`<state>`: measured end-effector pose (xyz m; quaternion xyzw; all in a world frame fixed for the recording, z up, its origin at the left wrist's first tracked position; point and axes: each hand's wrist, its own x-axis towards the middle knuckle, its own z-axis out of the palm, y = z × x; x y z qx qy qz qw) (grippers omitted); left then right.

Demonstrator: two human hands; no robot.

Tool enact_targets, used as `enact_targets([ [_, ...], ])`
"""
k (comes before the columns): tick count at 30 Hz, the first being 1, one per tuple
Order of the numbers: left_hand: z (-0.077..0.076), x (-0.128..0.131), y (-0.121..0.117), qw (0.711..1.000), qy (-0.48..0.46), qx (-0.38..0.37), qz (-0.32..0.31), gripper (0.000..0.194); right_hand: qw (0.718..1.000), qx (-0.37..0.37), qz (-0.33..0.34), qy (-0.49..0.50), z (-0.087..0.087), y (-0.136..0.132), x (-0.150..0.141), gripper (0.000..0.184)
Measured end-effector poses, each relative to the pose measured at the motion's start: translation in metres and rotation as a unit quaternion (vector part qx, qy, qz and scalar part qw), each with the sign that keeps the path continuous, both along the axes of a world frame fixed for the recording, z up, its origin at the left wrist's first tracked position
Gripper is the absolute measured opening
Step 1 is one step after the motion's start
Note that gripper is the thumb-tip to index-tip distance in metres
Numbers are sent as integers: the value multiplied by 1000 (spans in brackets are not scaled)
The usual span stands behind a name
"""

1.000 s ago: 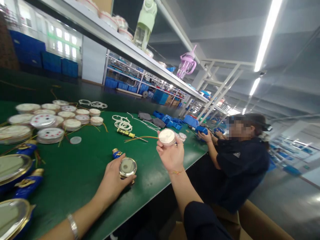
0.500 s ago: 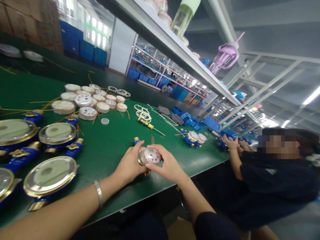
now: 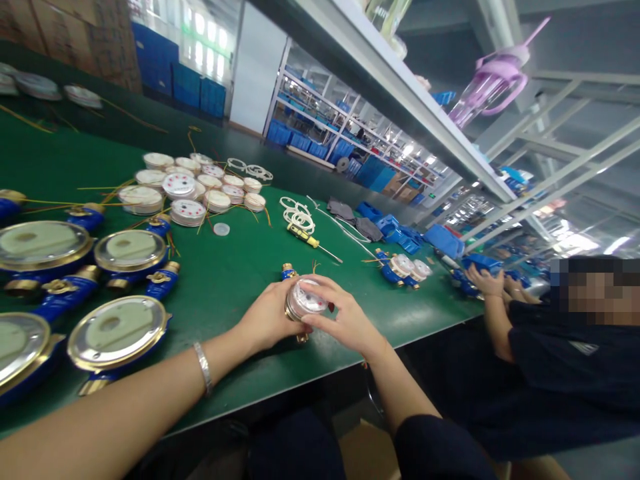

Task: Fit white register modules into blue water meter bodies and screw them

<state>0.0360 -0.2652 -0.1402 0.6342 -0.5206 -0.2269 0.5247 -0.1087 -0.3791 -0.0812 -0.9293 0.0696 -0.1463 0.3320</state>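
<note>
My left hand [image 3: 266,317] is wrapped round a blue and brass water meter body [image 3: 287,271] near the table's front edge. A round, clear-cased meter dial [image 3: 306,301] with red marks sits over the brass ring of that body. My right hand [image 3: 351,321] grips the dial from the right between thumb and fingers. Whether the dial is fully seated cannot be made out. Beyond my hands lies a yellow-handled screwdriver [image 3: 306,236], close to several white rings [image 3: 297,217]. Several meter bodies [image 3: 120,330] with brass rims stand to the left.
Several white dials with wires [image 3: 187,212] are grouped at the back left. Two assembled meters [image 3: 403,267], grey cloths [image 3: 350,217] and blue parts [image 3: 395,230] lie to the right. A co-worker [image 3: 565,360] handles blue parts there. A shelf [image 3: 400,80] hangs overhead.
The dial has shifted left and now sits more squarely over the meter body. My right hand's fingers reach further over its top. The whole view has swung slightly left.
</note>
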Motion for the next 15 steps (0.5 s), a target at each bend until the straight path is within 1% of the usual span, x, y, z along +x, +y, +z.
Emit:
enact_targets([
  [2, -1, 1, 0, 1000, 2, -4, -4, 76, 1000, 2, 15, 17, 2, -1, -2, 50],
  [6, -1, 2, 0, 1000, 11, 0, -12, 72, 999, -7, 15, 34, 7, -5, -5, 49],
  [11, -1, 2, 1, 999, 31, 4, -16, 77, 998, -22, 27, 43, 6, -6, -4, 50],
  [15, 1, 1, 2, 999, 45, -3, -16, 79, 1000, -6, 4, 16, 3, -2, -1, 48],
])
